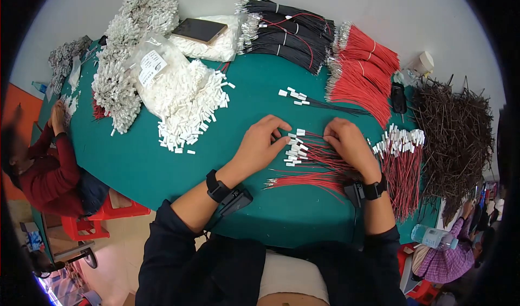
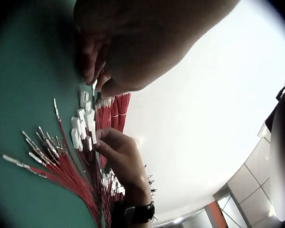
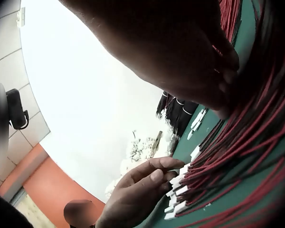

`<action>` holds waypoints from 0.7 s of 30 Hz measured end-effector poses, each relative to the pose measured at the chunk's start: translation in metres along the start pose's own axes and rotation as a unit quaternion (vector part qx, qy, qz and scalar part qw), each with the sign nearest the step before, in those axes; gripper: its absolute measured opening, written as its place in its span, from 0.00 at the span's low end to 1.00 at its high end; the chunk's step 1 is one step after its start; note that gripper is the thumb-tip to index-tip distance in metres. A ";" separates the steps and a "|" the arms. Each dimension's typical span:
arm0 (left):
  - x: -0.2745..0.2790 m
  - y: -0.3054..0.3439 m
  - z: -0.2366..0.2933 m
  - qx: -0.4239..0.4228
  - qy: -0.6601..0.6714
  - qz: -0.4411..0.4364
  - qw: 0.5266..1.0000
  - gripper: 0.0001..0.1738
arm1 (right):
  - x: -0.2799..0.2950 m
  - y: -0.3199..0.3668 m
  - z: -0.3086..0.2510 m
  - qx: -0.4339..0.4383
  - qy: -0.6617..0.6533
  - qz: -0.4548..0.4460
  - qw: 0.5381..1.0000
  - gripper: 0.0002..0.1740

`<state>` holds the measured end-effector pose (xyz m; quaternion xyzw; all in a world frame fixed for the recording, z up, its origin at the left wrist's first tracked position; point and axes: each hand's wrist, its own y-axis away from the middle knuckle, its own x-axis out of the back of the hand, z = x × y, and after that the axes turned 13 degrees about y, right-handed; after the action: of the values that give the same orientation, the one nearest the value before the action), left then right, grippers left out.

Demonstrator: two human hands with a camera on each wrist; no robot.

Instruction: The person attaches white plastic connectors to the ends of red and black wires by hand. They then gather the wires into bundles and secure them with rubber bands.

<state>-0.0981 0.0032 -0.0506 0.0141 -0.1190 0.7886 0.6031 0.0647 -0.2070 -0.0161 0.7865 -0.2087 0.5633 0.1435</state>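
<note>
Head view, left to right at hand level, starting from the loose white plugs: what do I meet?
Loose white plugs → left hand → white plugs between the hands → right hand → red wire bundle → brown heap.

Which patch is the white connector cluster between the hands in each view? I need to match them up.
Head: the connector cluster is just right of centre.
Left wrist: the connector cluster is left of centre.
Right wrist: the connector cluster is low, right of centre.
Shared landmark: the left hand, close by the cluster in every view.

On the table (image 1: pixel 135 162), wires (image 1: pixel 322 157) lie right of a connector heap (image 1: pixel 189 102) and before bundled cables (image 1: pixel 290 37).
</note>
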 end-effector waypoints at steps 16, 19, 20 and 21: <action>-0.011 0.005 0.002 0.034 0.097 -0.012 0.995 0.13 | 0.014 0.026 -0.034 -0.013 0.016 -0.062 0.998 0.17; -0.009 0.004 0.003 0.053 0.111 -0.029 0.992 0.13 | 0.007 0.030 -0.039 0.008 0.057 -0.072 0.996 0.13; -0.009 0.005 0.004 0.032 0.080 -0.021 0.996 0.13 | 0.004 0.031 -0.041 0.025 0.095 -0.058 0.993 0.11; -0.009 0.005 0.005 0.010 0.048 -0.014 0.999 0.13 | 0.001 0.032 -0.044 0.025 0.096 -0.058 0.993 0.11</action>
<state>-0.1006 -0.0080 -0.0483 -0.0165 -0.0818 0.7809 0.6190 0.0125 -0.2149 -0.0012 0.7430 -0.1335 0.6320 0.1754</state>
